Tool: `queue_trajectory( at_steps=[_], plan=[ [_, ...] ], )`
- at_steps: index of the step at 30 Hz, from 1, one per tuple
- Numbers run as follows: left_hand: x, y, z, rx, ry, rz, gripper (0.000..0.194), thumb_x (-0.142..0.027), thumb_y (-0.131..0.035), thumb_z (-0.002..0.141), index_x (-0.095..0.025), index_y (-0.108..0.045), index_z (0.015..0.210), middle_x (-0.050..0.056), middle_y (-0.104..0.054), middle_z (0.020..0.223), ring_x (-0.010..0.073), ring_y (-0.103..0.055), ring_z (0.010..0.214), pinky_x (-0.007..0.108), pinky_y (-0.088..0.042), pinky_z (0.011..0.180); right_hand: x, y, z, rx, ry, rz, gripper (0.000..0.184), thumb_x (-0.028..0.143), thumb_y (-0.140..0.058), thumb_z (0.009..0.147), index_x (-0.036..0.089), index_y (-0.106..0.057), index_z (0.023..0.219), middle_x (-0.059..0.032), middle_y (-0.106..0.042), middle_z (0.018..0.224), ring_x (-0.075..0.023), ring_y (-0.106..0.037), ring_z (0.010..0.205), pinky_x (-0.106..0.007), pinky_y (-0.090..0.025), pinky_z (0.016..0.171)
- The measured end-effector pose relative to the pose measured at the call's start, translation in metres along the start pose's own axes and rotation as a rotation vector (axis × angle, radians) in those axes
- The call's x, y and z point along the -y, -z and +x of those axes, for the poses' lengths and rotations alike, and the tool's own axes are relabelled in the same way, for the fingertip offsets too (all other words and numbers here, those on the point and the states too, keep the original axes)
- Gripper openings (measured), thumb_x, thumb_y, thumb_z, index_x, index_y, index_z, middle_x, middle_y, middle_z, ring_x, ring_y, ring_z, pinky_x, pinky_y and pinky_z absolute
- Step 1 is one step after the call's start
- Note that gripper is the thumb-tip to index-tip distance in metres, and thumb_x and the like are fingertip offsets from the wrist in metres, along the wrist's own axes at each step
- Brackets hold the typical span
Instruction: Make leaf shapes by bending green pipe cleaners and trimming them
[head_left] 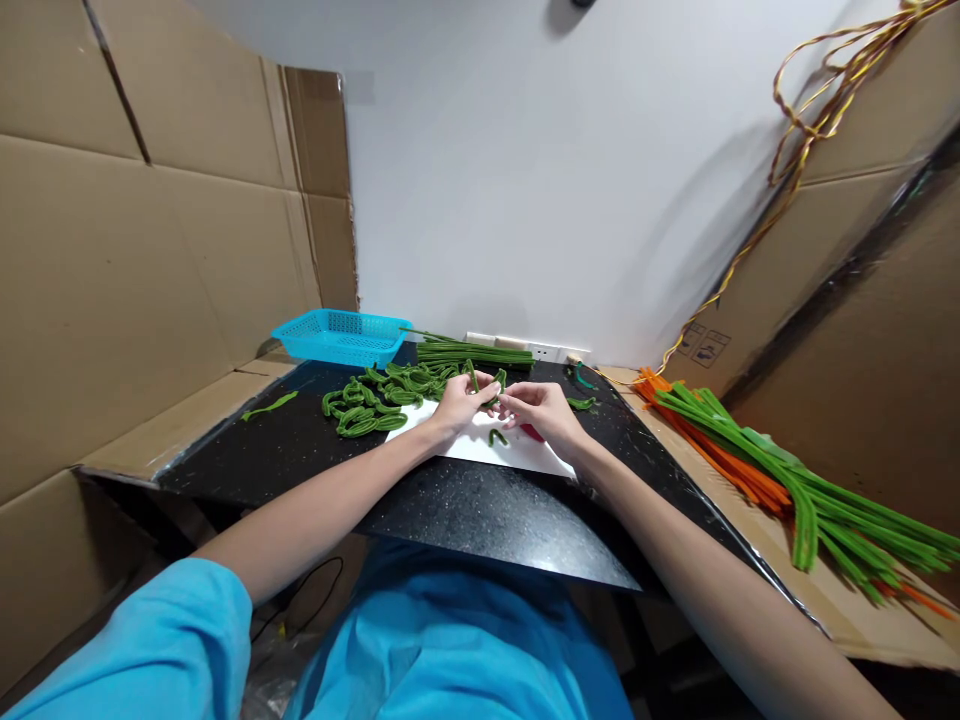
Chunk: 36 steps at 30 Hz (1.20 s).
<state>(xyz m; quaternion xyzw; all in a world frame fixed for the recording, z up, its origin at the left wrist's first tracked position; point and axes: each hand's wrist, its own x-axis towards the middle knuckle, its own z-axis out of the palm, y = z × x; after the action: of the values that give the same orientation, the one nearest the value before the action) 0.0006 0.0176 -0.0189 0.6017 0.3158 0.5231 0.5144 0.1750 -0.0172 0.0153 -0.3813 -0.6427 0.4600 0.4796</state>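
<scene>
Over a white sheet point(472, 447) on the black table, my two hands meet with fingers closed. Between them is a dark green pipe cleaner point(501, 378), bent, its ends poking up above the fingers. My left hand point(459, 402) pinches it from the left side. My right hand point(546, 412) has its thumb and fingertips pressed together at the same piece. A short bent green piece point(496, 437) lies on the sheet just below. Something red point(532, 432) shows partly under my right hand. Left of my hands lies a pile of looped green pipe cleaners point(361, 408).
A blue plastic basket point(341, 345) stands at the back left. Behind my hands lies a bundle of straight green stems point(472, 352). Orange and bright green pipe cleaners point(795, 490) lie on cardboard at the right. Cardboard walls point(165, 240) flank the table; a twisted cord point(795, 185) hangs right.
</scene>
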Motion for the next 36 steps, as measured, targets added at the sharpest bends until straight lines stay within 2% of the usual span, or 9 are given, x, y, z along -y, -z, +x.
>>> queue_trajectory(
  at_steps=[6,12,16,23,28,36],
  plan=[
    [-0.004,-0.003,-0.002,0.064,0.036,-0.022,0.027,-0.033,-0.067,0.102,-0.014,-0.067,0.121,0.008,-0.07,0.113,0.0191,-0.071,0.091,0.036,-0.063,0.078,0.0,-0.002,0.0,-0.042,0.006,0.017,0.032,0.047,-0.088,0.069,0.018,-0.077,0.075,-0.0047,-0.074,0.068,-0.0158,-0.064,0.057,-0.029,-0.056,0.054],
    [-0.01,-0.002,-0.005,0.109,0.065,-0.015,0.028,-0.033,-0.068,0.101,-0.014,-0.067,0.122,0.008,-0.07,0.115,0.0201,-0.071,0.094,0.038,-0.063,0.081,-0.005,-0.005,0.001,-0.097,0.005,0.061,0.028,0.044,-0.086,0.07,0.019,-0.074,0.073,-0.0029,-0.07,0.063,-0.016,-0.063,0.055,-0.031,-0.058,0.057],
    [-0.01,-0.002,-0.005,0.095,0.064,-0.015,0.028,-0.033,-0.068,0.102,-0.014,-0.067,0.122,0.008,-0.07,0.114,0.0197,-0.071,0.092,0.037,-0.063,0.08,-0.007,-0.004,0.002,-0.104,-0.001,0.063,0.03,0.045,-0.087,0.068,0.019,-0.074,0.076,-0.0032,-0.071,0.065,-0.0165,-0.064,0.056,-0.032,-0.06,0.058],
    [-0.005,-0.004,-0.005,0.045,0.017,0.055,0.026,-0.031,-0.068,0.101,-0.014,-0.067,0.12,0.007,-0.07,0.111,0.0185,-0.071,0.089,0.035,-0.063,0.077,-0.007,0.001,0.005,-0.112,-0.013,0.039,0.035,0.048,-0.087,0.068,0.019,-0.072,0.081,-0.0042,-0.071,0.072,-0.0171,-0.063,0.057,-0.032,-0.06,0.052],
    [-0.006,-0.001,-0.003,0.041,-0.029,0.15,0.022,-0.03,-0.069,0.101,-0.013,-0.068,0.116,0.006,-0.071,0.106,0.0167,-0.07,0.085,0.032,-0.062,0.073,-0.003,0.0,0.002,-0.078,-0.016,-0.018,0.028,0.042,-0.084,0.07,0.018,-0.071,0.076,-0.0027,-0.068,0.064,-0.0153,-0.062,0.052,-0.029,-0.059,0.049],
    [-0.004,0.002,-0.002,0.063,-0.118,0.253,0.021,-0.031,-0.068,0.101,-0.014,-0.068,0.113,0.006,-0.071,0.106,0.0169,-0.07,0.086,0.033,-0.062,0.074,-0.01,-0.003,0.002,-0.109,0.077,-0.182,0.018,0.032,-0.078,0.075,0.02,-0.065,0.076,-0.0029,-0.069,0.066,-0.02,-0.071,0.056,-0.031,-0.062,0.049]
  ],
)
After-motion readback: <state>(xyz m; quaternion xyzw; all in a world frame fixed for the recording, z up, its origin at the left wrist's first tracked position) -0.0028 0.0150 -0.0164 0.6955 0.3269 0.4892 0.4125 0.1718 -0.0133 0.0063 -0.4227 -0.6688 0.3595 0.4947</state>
